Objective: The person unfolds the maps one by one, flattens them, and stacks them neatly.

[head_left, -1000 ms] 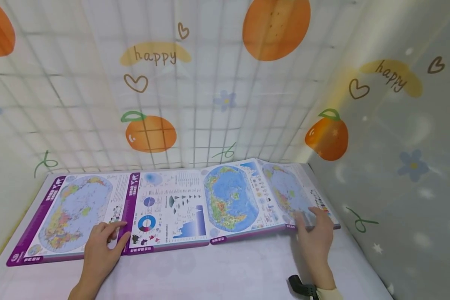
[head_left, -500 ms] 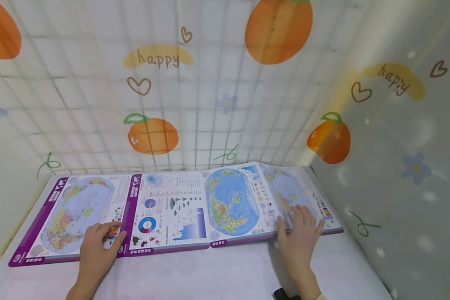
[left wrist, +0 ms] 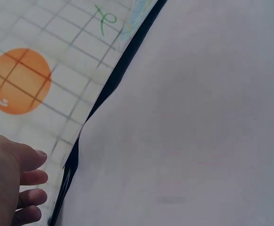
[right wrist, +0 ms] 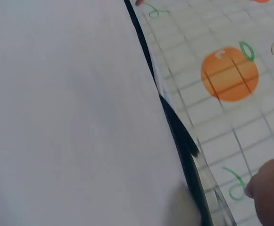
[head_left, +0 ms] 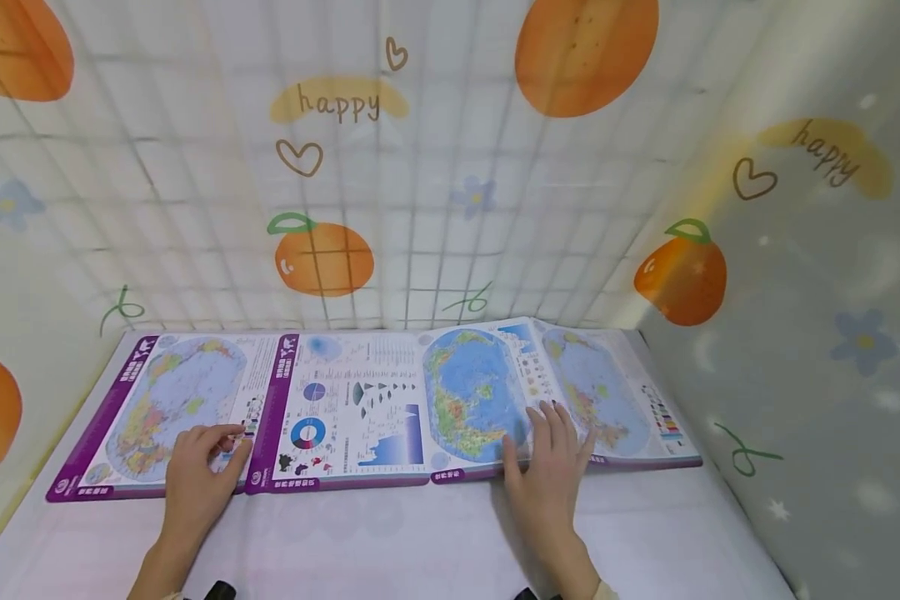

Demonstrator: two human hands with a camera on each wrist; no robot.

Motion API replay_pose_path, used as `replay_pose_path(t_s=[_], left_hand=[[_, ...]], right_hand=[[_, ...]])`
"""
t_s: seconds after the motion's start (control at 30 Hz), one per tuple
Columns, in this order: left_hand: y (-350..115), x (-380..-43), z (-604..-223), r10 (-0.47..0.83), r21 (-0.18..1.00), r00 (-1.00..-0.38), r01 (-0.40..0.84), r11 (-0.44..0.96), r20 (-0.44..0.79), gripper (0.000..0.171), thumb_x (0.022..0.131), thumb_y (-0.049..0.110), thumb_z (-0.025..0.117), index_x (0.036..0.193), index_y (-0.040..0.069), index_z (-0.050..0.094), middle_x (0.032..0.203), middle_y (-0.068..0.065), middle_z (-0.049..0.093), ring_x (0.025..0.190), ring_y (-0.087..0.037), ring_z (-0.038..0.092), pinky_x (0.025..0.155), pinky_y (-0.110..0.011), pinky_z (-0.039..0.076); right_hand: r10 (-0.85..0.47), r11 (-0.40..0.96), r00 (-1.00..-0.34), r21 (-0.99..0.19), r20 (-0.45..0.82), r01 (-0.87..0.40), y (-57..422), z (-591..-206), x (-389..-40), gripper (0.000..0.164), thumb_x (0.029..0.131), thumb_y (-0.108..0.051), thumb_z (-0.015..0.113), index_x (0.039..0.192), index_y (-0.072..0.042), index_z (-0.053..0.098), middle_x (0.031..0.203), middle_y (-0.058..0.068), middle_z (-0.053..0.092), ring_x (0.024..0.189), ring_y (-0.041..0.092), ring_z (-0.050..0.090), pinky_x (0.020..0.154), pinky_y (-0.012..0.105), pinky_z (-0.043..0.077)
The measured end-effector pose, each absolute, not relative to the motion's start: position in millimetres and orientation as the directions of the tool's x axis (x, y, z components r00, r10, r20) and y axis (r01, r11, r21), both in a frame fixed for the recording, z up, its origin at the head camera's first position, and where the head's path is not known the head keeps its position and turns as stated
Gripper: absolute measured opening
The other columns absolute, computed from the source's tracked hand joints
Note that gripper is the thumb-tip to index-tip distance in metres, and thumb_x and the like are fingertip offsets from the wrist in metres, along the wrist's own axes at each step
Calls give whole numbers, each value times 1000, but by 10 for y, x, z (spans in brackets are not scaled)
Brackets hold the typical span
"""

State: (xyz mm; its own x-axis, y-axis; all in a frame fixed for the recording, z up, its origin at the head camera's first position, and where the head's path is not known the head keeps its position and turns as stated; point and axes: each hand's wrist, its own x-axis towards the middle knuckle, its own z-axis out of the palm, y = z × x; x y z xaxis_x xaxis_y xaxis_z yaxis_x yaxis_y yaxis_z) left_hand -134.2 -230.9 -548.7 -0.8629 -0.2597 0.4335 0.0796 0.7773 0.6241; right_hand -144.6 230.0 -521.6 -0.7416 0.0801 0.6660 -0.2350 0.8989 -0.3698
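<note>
A long fold-out world map [head_left: 397, 383] with purple edge strips lies across the table in several panels. My left hand [head_left: 198, 475] rests on the lower right corner of the leftmost panel, its thumb beside the purple strip and its fingers loosely bent. My right hand [head_left: 547, 475] lies over the lower edge of the blue terrain panel, fingers spread and nearly straight across the fold. The rightmost panel [head_left: 600, 392] slopes away beyond that fold. The left wrist view catches the loosely bent fingers [left wrist: 33, 195]; the right wrist view shows only part of a hand [right wrist: 273, 193].
A pale table cover [head_left: 375, 542] spreads in front of the map. Behind it rises a translucent curtain [head_left: 412, 200] printed with oranges, over a wire grid. A side curtain [head_left: 810, 400] closes in the right.
My right hand has moved left from the rightmost panel to the fold by the terrain panel. My left hand stays at nearly the same spot on the map. The head view has shifted slightly.
</note>
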Motion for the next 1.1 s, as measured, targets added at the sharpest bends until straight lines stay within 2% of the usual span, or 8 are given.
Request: replay_pose_path(t_s=[0.27,0.4,0.63,0.87,1.1], left_hand=[[-2335,-1371,-5442,-271,648,-854,97,755,444,19,88,12,84,105,8,79,85,-8,64,88,-20,48,78,-33,33],[-2355,-1364,-5433,-270,651,-856,98,753,442,19,88,11,83,105,6,79,87,-11,67,89,-23,50,79,-36,33],[-2470,-1321,-5436,-313,662,-859,41,748,406,20,91,14,80,108,4,78,99,-14,72,100,-29,55,86,-43,34],[-2532,-1312,-5421,-339,663,-856,6,749,391,20,92,13,79,108,2,77,102,-18,72,104,-34,57,91,-48,35],[-2549,-1313,-5392,-353,665,-854,-12,746,381,20,92,14,78,107,1,77,101,-18,71,100,-32,56,89,-47,36]], right_hand=[[25,880,-712,-353,702,-317,1963,-5227,-1489,49,88,-19,79,131,2,64,142,24,61,143,46,47,113,85,13],[3,862,-711,-362,703,-354,1836,-5231,-1503,52,86,-17,79,132,1,63,148,24,57,143,46,47,114,84,14],[-9,843,-698,-370,716,-391,1685,-5305,-1518,54,84,-16,78,134,0,62,152,24,53,144,44,46,114,82,17],[-69,836,-752,-373,656,-402,1586,-5337,-1545,56,86,-18,82,135,-1,63,151,23,55,144,44,47,114,80,22],[-144,820,-839,-412,524,-398,1489,-5326,-1487,61,88,-26,83,140,-2,61,153,21,53,147,41,44,120,74,21]])
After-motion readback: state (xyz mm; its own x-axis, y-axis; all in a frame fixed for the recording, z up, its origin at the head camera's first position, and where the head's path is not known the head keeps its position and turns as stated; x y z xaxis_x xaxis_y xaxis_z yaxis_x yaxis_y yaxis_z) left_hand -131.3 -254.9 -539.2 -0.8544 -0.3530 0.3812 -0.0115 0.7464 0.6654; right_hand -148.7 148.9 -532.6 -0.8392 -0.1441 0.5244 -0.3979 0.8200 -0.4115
